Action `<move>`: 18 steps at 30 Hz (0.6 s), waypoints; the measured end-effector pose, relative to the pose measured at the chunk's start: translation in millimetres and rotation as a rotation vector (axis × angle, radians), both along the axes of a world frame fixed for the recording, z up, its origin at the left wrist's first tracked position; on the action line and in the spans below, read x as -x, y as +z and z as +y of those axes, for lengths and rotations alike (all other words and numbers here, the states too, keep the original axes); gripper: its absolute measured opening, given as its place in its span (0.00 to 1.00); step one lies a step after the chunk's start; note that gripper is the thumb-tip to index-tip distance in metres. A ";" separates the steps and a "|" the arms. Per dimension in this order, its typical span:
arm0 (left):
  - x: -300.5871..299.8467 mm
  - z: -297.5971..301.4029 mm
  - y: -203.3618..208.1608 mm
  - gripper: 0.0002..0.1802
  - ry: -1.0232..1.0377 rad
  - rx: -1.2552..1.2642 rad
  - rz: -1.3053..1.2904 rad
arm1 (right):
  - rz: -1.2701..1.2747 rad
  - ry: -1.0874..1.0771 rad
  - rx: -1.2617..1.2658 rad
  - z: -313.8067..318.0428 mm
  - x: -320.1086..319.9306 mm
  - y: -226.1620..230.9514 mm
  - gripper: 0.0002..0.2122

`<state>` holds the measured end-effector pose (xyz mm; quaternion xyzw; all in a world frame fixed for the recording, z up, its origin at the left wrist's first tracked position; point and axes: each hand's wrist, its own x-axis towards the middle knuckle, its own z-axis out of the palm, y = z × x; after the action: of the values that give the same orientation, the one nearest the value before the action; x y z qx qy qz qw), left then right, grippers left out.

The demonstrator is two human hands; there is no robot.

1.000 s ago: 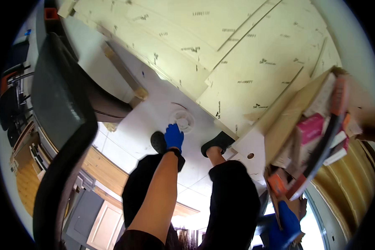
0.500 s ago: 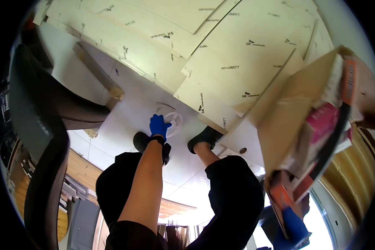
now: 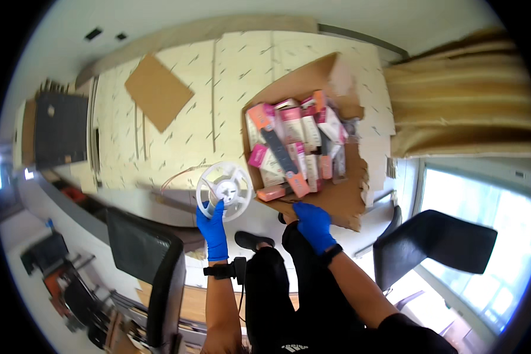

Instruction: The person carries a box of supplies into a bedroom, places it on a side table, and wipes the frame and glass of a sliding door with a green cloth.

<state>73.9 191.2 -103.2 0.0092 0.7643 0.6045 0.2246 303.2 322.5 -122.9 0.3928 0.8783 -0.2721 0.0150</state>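
Note:
My left hand, in a blue glove, grips a white plastic reel by its lower left part and holds it up in front of the stacked boards. A thin wire trails leftward from the reel. To the right of it is an open cardboard box with a torn edge, filled with several small pink, white and orange cartons. My right hand, also gloved in blue, is closed at the box's near edge; some of its fingers are hidden. A long black-and-orange carton lies across the top.
Cream printed boards form a wide stack, with a brown cardboard piece on it. Black chairs stand at the left and right. A gold curtain hangs at the right, above a bright window.
The reel has come up from the floor in my left hand. The cardboard box, tilted at the far right before, now shows its contents near the middle. My view has risen from the floor.

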 end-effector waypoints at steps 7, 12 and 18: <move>-53.6 129.3 81.2 0.15 -0.757 -0.223 -0.278 | -0.091 -0.001 0.081 44.0 -20.2 26.8 0.11; -55.7 106.2 -16.3 0.15 -0.397 0.222 0.030 | -0.101 -0.026 0.131 59.2 -29.8 41.3 0.12; -58.2 106.0 -61.5 0.14 -0.402 0.431 -0.425 | -0.112 -0.078 0.206 73.9 -30.8 43.4 0.13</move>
<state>132.1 297.3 -164.7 -0.0143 0.7933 0.3615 0.4896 334.0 396.4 -79.6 0.4374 0.8276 -0.3392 0.0937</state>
